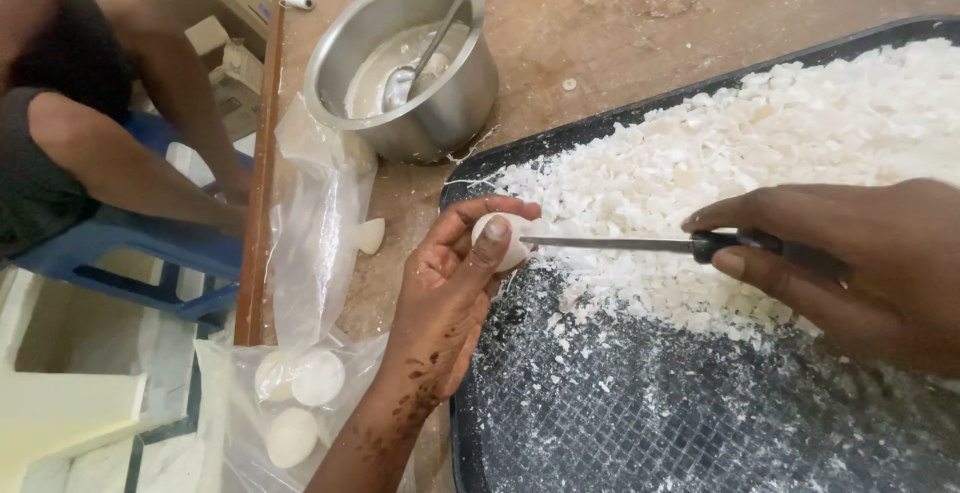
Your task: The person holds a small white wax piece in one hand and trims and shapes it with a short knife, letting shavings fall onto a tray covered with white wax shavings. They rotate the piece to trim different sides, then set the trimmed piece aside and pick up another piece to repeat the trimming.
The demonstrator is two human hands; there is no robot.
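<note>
A small white round piece (503, 238) sits pinched between the thumb and fingers of the left hand (450, 293), just over the near-left edge of the black tray (640, 423). The knife (640, 244) tip touches it, the handle gripped in the closed right hand (860, 263). White shavings (760, 143) cover the tray's far half. Beyond the tray, a steel pot (405, 63) with a spoon (430, 48) stands on the counter (620, 23).

Pretty even, soft daylight, no harsh shadows; slight glare on the steel pot (405, 63), white shavings (760, 143) nearly blown out, edges mildly soft.
</note>
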